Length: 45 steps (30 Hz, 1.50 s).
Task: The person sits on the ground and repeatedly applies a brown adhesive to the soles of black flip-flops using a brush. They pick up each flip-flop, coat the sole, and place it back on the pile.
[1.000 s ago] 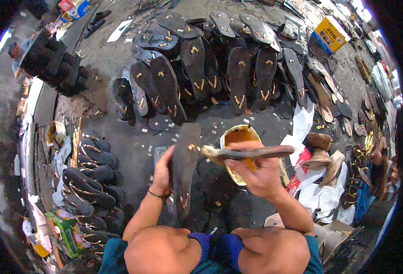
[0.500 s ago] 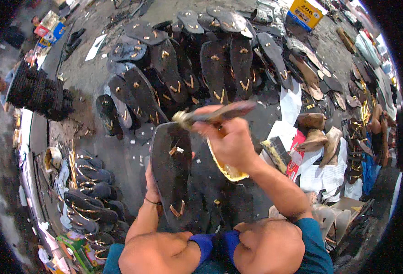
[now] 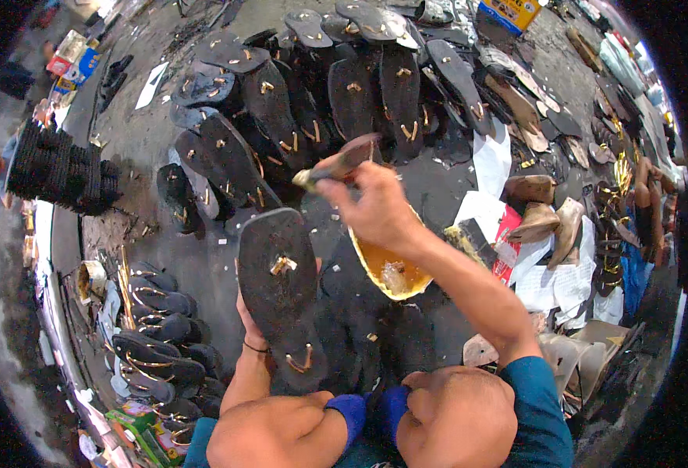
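My left hand (image 3: 248, 321) is closed around the left edge of a dark sandal sole (image 3: 274, 234), its fingers mostly hidden behind it. Pale strap ends poke through the sole's middle and its near end. My right hand (image 3: 379, 204) grips the handle of a brush (image 3: 348, 160), whose yellowish bristle end points left, a little beyond the far edge of the sole and apart from it. Under my right wrist sits an oval container (image 3: 397, 296) with a yellow-crusted rim and amber, glue-like stuff inside; my forearm hides part of it.
Dark sandal soles (image 3: 352, 97) lie in rows beyond my hands. More sandals (image 3: 157, 363) are stacked at the left. On the right are brown foot-shaped forms (image 3: 537, 222), white paper sheets (image 3: 551, 300) and loose pieces. A yellow box (image 3: 509, 14) stands far off.
The brush has moved away from the sole's far edge, leaving a gap. More of the container's inside shows below my right hand. The view has shifted slightly.
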Each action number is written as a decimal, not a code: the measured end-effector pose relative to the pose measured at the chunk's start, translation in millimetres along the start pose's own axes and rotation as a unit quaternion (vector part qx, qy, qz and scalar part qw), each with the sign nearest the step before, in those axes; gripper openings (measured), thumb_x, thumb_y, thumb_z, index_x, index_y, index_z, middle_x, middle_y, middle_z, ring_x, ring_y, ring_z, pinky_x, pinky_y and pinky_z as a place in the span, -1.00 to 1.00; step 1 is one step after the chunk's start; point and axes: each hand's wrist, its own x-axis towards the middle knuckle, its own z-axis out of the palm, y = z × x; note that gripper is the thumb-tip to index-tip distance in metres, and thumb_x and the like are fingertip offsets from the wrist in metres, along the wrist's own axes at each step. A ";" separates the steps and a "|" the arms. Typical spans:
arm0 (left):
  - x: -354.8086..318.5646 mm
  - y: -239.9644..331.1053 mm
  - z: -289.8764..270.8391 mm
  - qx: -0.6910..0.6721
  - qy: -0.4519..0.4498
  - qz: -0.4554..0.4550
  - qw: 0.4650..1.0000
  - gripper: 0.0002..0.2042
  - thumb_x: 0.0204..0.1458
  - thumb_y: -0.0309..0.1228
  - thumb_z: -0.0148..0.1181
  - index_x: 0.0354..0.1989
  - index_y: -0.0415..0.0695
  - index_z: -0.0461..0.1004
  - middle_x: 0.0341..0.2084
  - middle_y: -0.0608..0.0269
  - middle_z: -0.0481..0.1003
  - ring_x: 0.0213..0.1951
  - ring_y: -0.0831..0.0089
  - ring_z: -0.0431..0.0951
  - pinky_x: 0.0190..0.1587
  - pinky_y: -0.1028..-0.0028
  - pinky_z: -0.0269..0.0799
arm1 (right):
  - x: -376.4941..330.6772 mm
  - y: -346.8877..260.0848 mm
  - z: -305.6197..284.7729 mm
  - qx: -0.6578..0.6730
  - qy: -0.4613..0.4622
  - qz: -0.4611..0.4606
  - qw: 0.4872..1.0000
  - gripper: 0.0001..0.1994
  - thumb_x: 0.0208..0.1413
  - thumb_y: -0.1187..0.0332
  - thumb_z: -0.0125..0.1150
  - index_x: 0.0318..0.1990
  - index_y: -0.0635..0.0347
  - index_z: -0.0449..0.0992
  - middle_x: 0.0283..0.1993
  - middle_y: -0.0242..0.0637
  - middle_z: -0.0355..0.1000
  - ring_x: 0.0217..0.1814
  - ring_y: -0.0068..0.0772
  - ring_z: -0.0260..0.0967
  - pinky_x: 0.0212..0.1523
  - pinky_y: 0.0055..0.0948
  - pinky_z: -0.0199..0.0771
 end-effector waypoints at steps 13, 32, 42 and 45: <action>-93.8 22.2 -96.0 -0.033 0.112 -0.139 0.983 -0.40 0.30 -0.05 -0.21 0.35 -0.26 0.22 0.23 -0.09 0.36 0.20 -0.02 0.42 0.31 0.12 0.31 | -104.6 27.6 -27.8 -0.149 -0.029 0.100 0.983 -0.84 0.12 0.40 0.30 -0.16 0.22 0.62 -0.17 -0.13 0.57 -0.12 -0.09 0.54 -0.08 -0.27 0.53; 28.1 9.8 2.4 -0.021 0.126 -0.064 0.990 -0.48 0.28 0.01 -0.21 0.02 -0.20 0.46 -0.21 0.09 0.58 -0.23 0.20 0.61 -0.15 0.24 0.61 | -61.0 -70.5 -28.3 0.197 -0.148 0.070 0.967 -0.74 0.12 0.47 0.36 -0.03 0.26 0.53 -0.13 -0.24 0.56 -0.07 -0.40 0.52 -0.02 -0.38 0.50; 34.9 32.0 -24.8 -0.148 -0.051 -0.044 0.987 -0.44 0.11 -0.07 0.14 0.10 -0.32 0.34 -0.09 0.06 0.41 -0.03 0.24 0.32 0.21 0.24 0.23 | -92.3 -57.6 -8.1 0.047 -0.213 -0.269 0.938 -0.49 -0.04 0.37 0.29 0.15 0.10 0.48 -0.17 -0.36 0.52 -0.11 -0.25 0.48 -0.10 -0.25 0.42; 37.6 12.5 8.4 -0.185 0.061 0.002 0.981 -0.53 0.24 -0.08 -0.12 -0.02 -0.29 0.44 -0.19 0.02 0.47 -0.17 0.22 0.45 -0.10 0.25 0.47 | -75.1 -46.4 -3.0 0.104 -0.160 -0.219 0.957 -0.60 -0.01 0.39 0.31 0.06 0.08 0.53 -0.22 -0.32 0.53 -0.21 -0.19 0.49 -0.17 -0.23 0.44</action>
